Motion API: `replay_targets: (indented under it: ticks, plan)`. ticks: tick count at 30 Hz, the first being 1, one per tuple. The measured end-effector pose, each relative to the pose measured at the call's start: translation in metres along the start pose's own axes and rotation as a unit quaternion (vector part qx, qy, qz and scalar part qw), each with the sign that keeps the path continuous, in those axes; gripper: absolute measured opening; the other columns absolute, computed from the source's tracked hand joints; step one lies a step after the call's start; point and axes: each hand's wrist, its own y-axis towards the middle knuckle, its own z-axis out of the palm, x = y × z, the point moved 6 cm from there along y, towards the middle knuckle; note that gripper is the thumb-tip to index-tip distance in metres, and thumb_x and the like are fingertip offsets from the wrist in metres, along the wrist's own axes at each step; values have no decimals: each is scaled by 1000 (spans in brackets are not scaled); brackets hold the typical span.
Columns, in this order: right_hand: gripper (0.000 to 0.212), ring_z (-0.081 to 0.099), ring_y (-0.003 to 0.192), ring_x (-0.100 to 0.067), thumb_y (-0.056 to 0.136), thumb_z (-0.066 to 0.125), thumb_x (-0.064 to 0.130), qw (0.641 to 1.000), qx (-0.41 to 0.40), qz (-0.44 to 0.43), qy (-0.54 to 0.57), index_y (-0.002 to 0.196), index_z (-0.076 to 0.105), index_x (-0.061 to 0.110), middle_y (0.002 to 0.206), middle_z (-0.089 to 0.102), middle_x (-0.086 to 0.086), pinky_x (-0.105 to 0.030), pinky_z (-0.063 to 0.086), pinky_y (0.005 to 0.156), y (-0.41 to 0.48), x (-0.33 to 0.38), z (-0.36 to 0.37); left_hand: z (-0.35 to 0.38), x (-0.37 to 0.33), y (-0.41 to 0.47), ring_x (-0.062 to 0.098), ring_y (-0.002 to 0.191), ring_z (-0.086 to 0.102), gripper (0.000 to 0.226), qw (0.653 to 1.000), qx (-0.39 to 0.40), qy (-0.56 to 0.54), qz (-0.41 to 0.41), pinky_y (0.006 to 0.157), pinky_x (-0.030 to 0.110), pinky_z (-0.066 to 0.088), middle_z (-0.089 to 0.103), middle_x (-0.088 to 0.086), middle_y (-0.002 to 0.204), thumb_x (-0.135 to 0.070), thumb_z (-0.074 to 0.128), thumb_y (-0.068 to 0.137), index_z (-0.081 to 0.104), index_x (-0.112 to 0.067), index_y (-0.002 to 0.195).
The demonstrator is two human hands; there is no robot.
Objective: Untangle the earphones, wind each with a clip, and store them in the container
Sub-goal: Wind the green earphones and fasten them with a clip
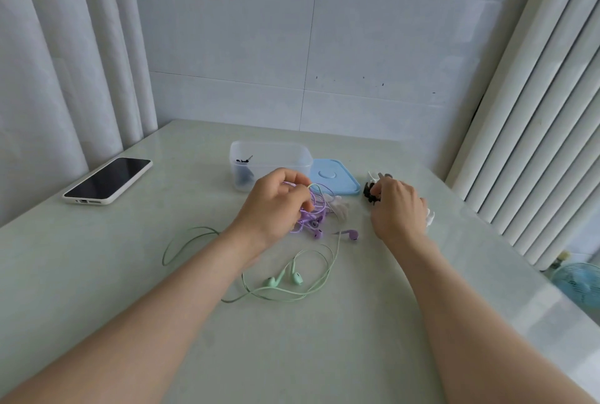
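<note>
Head view: the clear plastic container (292,150) stands uncovered near the far edge of the table (357,338), about midway along it. A set of black earphones (243,173) sits inside, against its left wall. The blue lid (337,176) lies flat just beside the container on its right.

The left hand (272,205) is just in front of the container, fingers curled round the bundled cable of the purple earphones (316,208). Their two buds lie on the table on the near side of the bundle. The right hand (397,208) is near the lid's right corner, fingertips curled onto a black clip (368,192). A white clip (373,176) lies just beyond it and another white clip (431,218) shows at the hand's right side.

The green earphones (292,277) lie loose between the forearms. Their loops are spread mostly left to right, the two buds lie side by side with their heads toward the near edge, and one strand runs up into the purple bundle.

A phone (108,181) lies face up by the left edge, well apart from the rest. The near half of the table is bare surface, and its right edge is near the right hand.
</note>
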Motion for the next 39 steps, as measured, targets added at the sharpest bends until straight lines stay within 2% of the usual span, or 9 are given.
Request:
replay_targets:
  ticks: [4,10,18,21,25,29,32,36,39]
  plan:
    - [36,62,101,-35,84,51,-5,991,-61,-9,115,109,66,16,111,70,-10,-41,48,84,-1,12,-9,-1,-1,0,20,58,58,18,998,-2,-56,5,56,31,49,69,8,78,0,44,102,59,-9,108]
    - [34,56,101,-30,88,44,-3,958,-128,-29,254,113,58,16,107,63,-6,-36,39,82,-24,43,-34,-7,-1,4,26,83,74,23,994,-7,-111,2,77,37,62,76,15,95,4,49,102,71,-1,107]
    - [26,57,69,-26,92,43,0,747,122,19,653,86,67,10,82,60,-16,-34,49,62,-51,94,-37,-1,-14,-2,30,106,74,35,986,104,-128,28,85,35,59,75,18,118,-28,73,92,73,-6,120]
    - [21,58,67,-27,88,48,3,760,126,5,638,85,68,7,77,60,-16,-38,46,63,-54,97,-40,-3,-21,-3,28,95,74,31,987,87,-126,44,77,35,59,77,14,106,-32,66,96,74,-6,112]
    - [31,51,55,-22,79,59,25,886,-35,-38,461,74,65,-5,68,62,-26,-40,47,58,-49,82,-51,-2,-20,-4,22,74,61,22,981,104,-162,-17,64,33,51,67,9,88,-22,54,105,69,-7,100]
    - [22,68,67,-8,88,58,5,869,-18,-72,490,86,79,13,76,77,2,-23,53,66,-51,88,-56,5,-19,-12,21,66,38,15,963,165,-204,-66,58,33,31,54,9,85,-28,53,90,59,-14,87]
    - [33,76,81,-16,85,51,3,843,73,-109,522,100,78,13,88,80,0,-34,62,76,-57,103,-45,3,-22,-12,22,69,32,18,961,164,-217,-52,58,33,29,51,8,81,-28,50,91,58,-12,90]
    - [30,57,54,-16,89,51,7,898,56,-152,409,100,76,21,68,72,-3,-30,51,57,-60,107,-45,-1,-25,-9,19,66,29,21,962,132,-232,-58,57,31,27,45,4,76,-24,43,98,55,-14,86]
    - [17,45,50,-15,86,60,18,927,13,-186,324,74,71,16,50,55,5,-22,36,53,-61,106,-54,-6,-26,-8,20,59,31,23,968,104,-224,-49,55,30,32,46,4,71,-23,42,101,54,-13,84]
